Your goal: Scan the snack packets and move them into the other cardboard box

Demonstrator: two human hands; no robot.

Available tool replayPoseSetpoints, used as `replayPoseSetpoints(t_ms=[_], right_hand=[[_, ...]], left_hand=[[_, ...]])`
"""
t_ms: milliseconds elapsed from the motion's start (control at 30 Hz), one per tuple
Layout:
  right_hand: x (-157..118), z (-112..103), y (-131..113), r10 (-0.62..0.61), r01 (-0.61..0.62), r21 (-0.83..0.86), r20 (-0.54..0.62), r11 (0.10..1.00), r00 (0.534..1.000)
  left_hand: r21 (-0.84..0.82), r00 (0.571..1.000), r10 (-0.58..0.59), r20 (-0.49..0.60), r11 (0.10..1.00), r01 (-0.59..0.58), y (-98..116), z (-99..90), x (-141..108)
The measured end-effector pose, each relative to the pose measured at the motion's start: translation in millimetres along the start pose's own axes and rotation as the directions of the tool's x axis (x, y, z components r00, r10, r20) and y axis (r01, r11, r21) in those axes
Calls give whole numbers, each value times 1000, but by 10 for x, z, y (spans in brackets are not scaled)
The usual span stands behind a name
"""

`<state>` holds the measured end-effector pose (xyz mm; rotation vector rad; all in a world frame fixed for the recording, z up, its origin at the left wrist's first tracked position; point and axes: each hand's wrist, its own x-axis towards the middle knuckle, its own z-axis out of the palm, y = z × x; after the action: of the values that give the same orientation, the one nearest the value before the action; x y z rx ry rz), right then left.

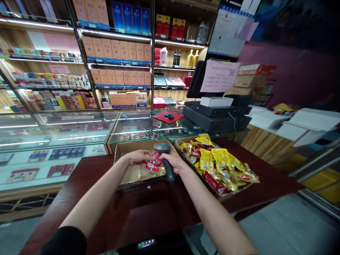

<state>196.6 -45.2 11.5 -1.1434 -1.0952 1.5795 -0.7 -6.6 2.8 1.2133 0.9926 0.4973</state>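
My right hand (174,162) is wrapped round a dark handheld barcode scanner (169,172), its head tilted over the left cardboard box (127,180). Just under the scanner head, my left hand (138,157) has its fingers closed on a shiny red snack packet (157,158), partly hidden by the scanner. Another red packet (152,166) with a white label lies just below those fingers. A few more packets lie low in that box. Beside it to the right, a second cardboard box (195,170) is heaped with yellow packets (221,158) and some red ones.
Both boxes stand on a dark red table (143,212). Behind it is a glass display counter (127,125) with a mouse (169,115) on a red pad, a black till (212,117) and a monitor (196,79). Stocked shelves (117,65) line the wall. White boxes (305,122) stand right.
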Motion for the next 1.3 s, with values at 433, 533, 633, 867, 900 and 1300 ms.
replayPoseSetpoints(t_ms=[433, 533, 633, 867, 900, 1300], right_hand=[[-684, 305, 171, 11, -12, 82, 9, 997, 1000], [-784, 395, 344, 45, -46, 57, 26, 997, 999], [-792, 445, 443, 56, -57, 59, 17, 997, 998], [-800, 494, 449, 75, -76, 62, 19, 995, 997], [-801, 500, 449, 78, -80, 59, 25, 995, 997], [-765, 551, 465, 98, -99, 54, 27, 994, 995]], left_hand=[[-168, 891, -7, -454, 983, -79, -200, -156, 385], [-215, 890, -8, -456, 971, -102, -274, -147, 426], [-220, 893, 0, -451, 969, -111, -325, -157, 433], [-218, 884, 49, -466, 961, -168, -326, -241, 464], [-225, 884, 53, -465, 958, -176, -324, -249, 468], [-213, 877, 52, -478, 962, -173, -266, -230, 388]])
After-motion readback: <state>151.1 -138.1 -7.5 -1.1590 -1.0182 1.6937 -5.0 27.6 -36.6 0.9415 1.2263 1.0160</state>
